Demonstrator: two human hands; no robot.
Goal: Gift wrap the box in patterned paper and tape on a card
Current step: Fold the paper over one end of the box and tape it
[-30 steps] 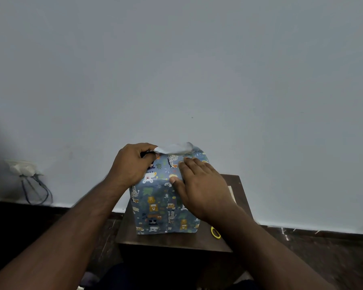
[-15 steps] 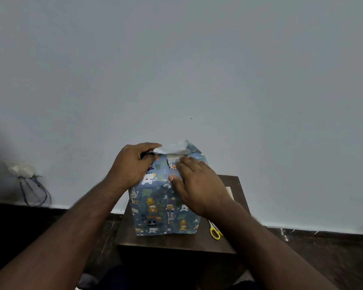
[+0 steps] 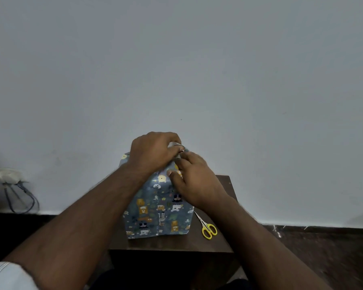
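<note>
The box (image 3: 155, 214), covered in blue paper printed with small animals, stands upright on a small dark wooden table (image 3: 172, 244). My left hand (image 3: 153, 150) lies over the top far edge of the box, its fingers curled round the white-backed paper flap there. Just to its right, my right hand (image 3: 194, 176) rests on the upper right part of the box, fingers bent down against the paper. The top of the box is mostly hidden by both hands. No card or tape shows.
Yellow-handled scissors (image 3: 206, 227) lie on the table right of the box. A pale wall stands close behind. A wall socket with cables (image 3: 11, 181) is at the far left. Dark floor surrounds the table.
My left hand has moved right along the top edge and folded the white flap down under its fingers. My right hand slid up toward it. More of the scissors shows.
</note>
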